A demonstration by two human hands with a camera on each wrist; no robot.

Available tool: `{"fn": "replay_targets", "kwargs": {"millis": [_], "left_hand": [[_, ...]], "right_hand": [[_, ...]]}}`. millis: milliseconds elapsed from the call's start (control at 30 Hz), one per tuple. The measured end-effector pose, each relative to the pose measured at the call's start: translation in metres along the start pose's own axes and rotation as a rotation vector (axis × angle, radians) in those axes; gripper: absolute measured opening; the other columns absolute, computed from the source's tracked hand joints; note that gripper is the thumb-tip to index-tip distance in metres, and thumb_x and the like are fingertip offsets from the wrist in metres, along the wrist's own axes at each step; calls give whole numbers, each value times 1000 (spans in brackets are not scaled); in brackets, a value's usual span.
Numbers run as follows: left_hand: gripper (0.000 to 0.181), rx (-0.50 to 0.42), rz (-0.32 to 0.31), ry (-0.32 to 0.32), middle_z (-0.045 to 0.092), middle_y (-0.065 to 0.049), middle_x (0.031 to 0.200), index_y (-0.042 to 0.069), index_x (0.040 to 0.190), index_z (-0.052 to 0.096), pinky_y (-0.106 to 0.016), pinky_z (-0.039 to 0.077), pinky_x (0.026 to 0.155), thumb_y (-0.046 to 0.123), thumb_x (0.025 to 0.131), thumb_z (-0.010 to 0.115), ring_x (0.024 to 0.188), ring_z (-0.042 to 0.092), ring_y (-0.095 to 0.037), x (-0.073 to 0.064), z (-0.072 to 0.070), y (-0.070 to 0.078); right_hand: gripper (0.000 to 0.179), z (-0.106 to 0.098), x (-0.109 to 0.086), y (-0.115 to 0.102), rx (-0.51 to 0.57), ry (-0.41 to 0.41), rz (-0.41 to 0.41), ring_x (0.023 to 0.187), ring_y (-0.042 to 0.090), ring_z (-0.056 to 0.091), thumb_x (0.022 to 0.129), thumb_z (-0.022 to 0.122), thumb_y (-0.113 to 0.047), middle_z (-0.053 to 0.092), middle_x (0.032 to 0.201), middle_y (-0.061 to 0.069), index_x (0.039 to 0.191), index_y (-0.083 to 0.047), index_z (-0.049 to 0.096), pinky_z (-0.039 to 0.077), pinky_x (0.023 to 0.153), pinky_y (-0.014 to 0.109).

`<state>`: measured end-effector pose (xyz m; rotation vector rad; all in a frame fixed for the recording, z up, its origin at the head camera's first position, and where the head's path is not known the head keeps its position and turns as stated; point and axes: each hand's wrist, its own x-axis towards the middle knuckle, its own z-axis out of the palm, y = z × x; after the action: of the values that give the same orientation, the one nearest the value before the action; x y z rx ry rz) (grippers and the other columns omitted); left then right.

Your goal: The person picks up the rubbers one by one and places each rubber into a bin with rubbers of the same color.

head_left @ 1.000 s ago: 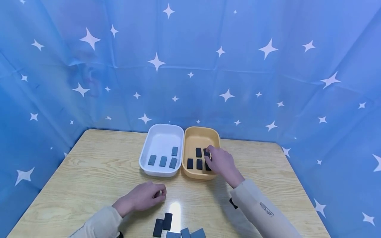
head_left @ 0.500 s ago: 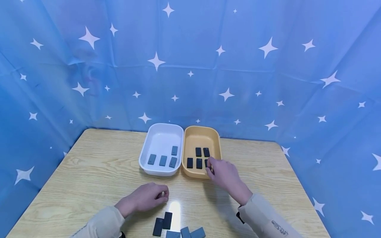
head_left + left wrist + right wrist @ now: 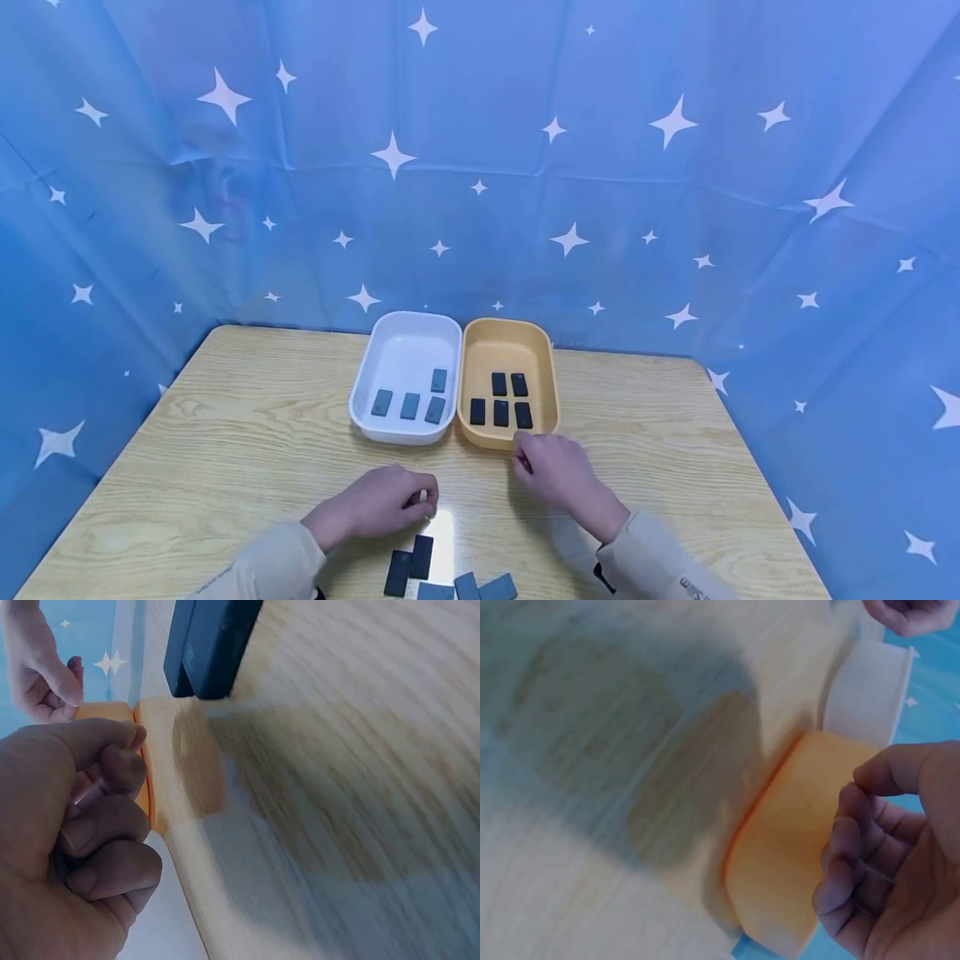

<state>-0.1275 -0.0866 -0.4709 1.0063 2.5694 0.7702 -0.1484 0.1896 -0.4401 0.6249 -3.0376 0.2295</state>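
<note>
Pulls right hand [image 3: 558,467] back to the near rim of the orange tray [image 3: 510,340], a second ago over the tiles on its right side. Leaves all five black tiles [image 3: 501,413] there uncovered, lying flat, two behind three. Likely means done placing or adjusting in that corner. Shows no change in the white tray [image 3: 408,346]: four grey-blue tiles [image 3: 409,407], one behind a row of three. Still has two loose black tiles [image 3: 423,557] and three loose grey-blue tiles [image 3: 467,587] on the tabletop [image 3: 262,433], so probably more to handle. Shifts left hand [image 3: 382,500] slightly rightward, near the loose black tiles. Keeps hands well apart, with fingers loosely curled on both, nothing visible in either.

Gives tray contents in head view only. Adds, in left wrist view, curled left fingers from the palm side and two dark tiles close up. Adds, in right wrist view, right thumb against index finger, plus outer wall of the orange tray, no tiles. Cannot tell contact between right hand and rim
</note>
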Motion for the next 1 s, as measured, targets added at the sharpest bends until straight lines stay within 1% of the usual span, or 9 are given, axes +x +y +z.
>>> {"fn": "replay_targets", "kwargs": {"millis": [200,267,367,433,500,600,733,833,1000], "left_hand": [[12,-36,-16,-86,52,17,64,27,93,66,-19,37,54,20,93,57,55,44,2,4,2,11],[12,-32,-5,-95,52,17,65,28,94,66,-18,37,54,20,92,57,55,44,3,6,3,13],[13,-13,48,-94,52,18,67,28,95,66,-17,37,56,18,91,58,57,44,4,7,6,15],[14,15,107,-81,51,18,68,29,94,66,-16,38,57,17,89,59,58,44,5,6,9,16],[14,24,154,-88,51,19,69,28,93,66,-14,38,59,16,88,59,60,44,6,5,11,18],[13,25,217,-112,53,20,71,27,92,66,-12,38,60,16,87,60,62,45,7,5,13,20],[8,37,290,-158,57,23,76,27,90,66,-8,38,63,21,86,64,67,51,9,4,14,24],[5,43,307,-208,60,23,79,27,90,66,-7,39,65,26,86,69,72,53,11,4,14,27],[12,87,286,-262,60,23,79,28,90,66,-8,39,64,31,82,75,71,50,12,2,20,32]], "right_hand": [[20,9,-8,2,12,1,-4,51,5,38,83,63,-17,42,57,-12,69,-21,50,30,47,24],[19,9,-11,1,20,8,-9,51,5,38,82,63,-17,42,58,-11,69,-21,50,30,47,25],[20,8,-14,-1,34,9,-6,51,6,38,83,63,-17,42,59,-11,69,-21,49,30,48,25],[21,9,-15,-1,45,7,-9,51,6,38,84,63,-17,41,59,-11,69,-21,48,30,48,25],[22,10,-17,-1,57,3,-7,51,5,38,84,63,-18,41,58,-11,69,-21,48,30,48,24],[22,11,-20,-1,63,0,-8,50,5,37,84,63,-18,41,58,-11,69,-21,48,30,48,24],[21,14,-21,-1,59,5,-6,50,6,38,83,63,-18,41,58,-12,69,-21,49,30,47,25],[20,16,-22,-2,87,-11,11,50,5,39,86,64,-24,45,59,-12,71,-22,52,31,47,24],[20,19,-23,-3,138,-55,47,51,4,41,90,64,-37,51,63,-12,78,-24,57,33,48,23]]}}
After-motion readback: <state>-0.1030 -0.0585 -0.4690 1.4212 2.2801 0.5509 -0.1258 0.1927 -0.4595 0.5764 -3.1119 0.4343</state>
